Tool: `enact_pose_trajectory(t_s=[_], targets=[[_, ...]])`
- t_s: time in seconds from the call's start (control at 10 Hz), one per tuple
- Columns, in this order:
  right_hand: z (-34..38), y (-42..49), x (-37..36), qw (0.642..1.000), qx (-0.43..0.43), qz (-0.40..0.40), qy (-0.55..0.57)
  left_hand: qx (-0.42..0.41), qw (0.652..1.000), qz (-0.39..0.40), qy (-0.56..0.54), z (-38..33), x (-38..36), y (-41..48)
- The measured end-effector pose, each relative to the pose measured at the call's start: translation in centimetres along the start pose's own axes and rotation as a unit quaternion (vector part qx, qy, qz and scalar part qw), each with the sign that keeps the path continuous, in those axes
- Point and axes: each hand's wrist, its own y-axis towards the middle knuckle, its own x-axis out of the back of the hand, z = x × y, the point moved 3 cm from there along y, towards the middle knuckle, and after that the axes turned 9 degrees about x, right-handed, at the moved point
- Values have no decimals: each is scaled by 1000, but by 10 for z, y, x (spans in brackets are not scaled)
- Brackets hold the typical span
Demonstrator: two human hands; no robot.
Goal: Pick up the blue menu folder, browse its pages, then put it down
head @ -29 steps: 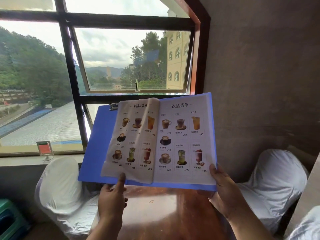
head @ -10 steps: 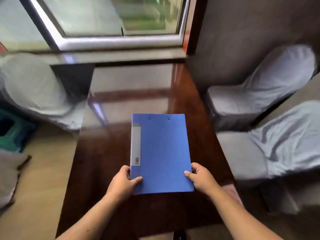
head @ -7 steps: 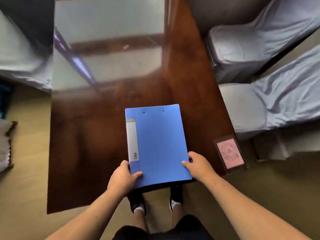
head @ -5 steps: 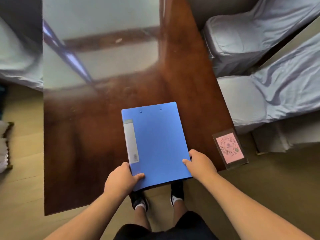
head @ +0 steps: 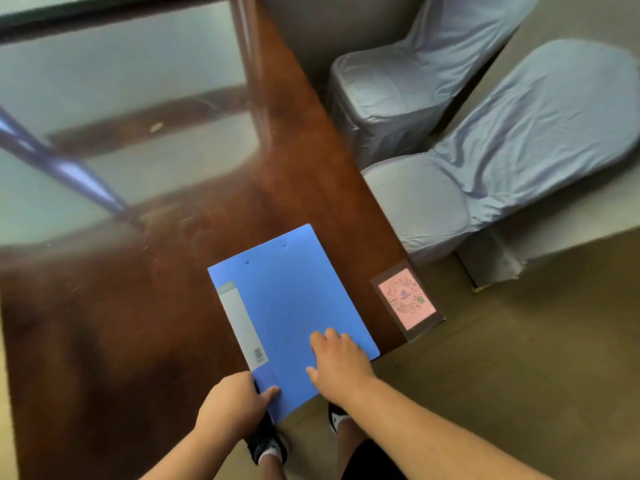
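The blue menu folder (head: 294, 306) is closed and lies on the glossy dark wooden table (head: 138, 323), its near end jutting past the table's front edge. A grey label strip runs along its left side. My left hand (head: 233, 401) pinches the folder's near left corner, thumb on top. My right hand (head: 337, 363) rests palm down on the cover near the lower right, fingers spread.
A pink QR-code card (head: 407, 301) in a dark frame sits at the table's near right corner. Two chairs in grey covers (head: 391, 88) (head: 512, 157) stand to the right. My feet in dark shoes (head: 268, 445) show below the table edge.
The folder was open and held up before the window, then closed and lowered to the table. Since half a second ago my right hand has left the folder's edge and lies flat on its cover.
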Motion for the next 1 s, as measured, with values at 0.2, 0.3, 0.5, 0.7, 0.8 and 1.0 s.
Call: enact_pose_trajectory(t_s=[0.2, 0.3, 0.5, 0.7, 0.8, 1.0], targets=[[-41, -8, 15, 1000, -13, -5, 9, -34, 999, -7, 15, -41, -2, 3], [-51, -10, 19, 1000, -21, -9, 8, -30, 999, -5, 11, -52, -4, 4], [-58, -13, 22, 999, -20, -24, 10, -28, 1000, -5, 2, -60, -5, 6], [-47, -9, 35, 1000, -15, -4, -22, 1, 998, -46, -31, -56, 28, -12], [-15, 4, 86, 997, 16, -54, -43, -25, 987, -145, -71, -53, 97, -25], [115, 26, 329, 937, 141, -306, -92, -55, 891, -440, -95, -34, 370, -97]])
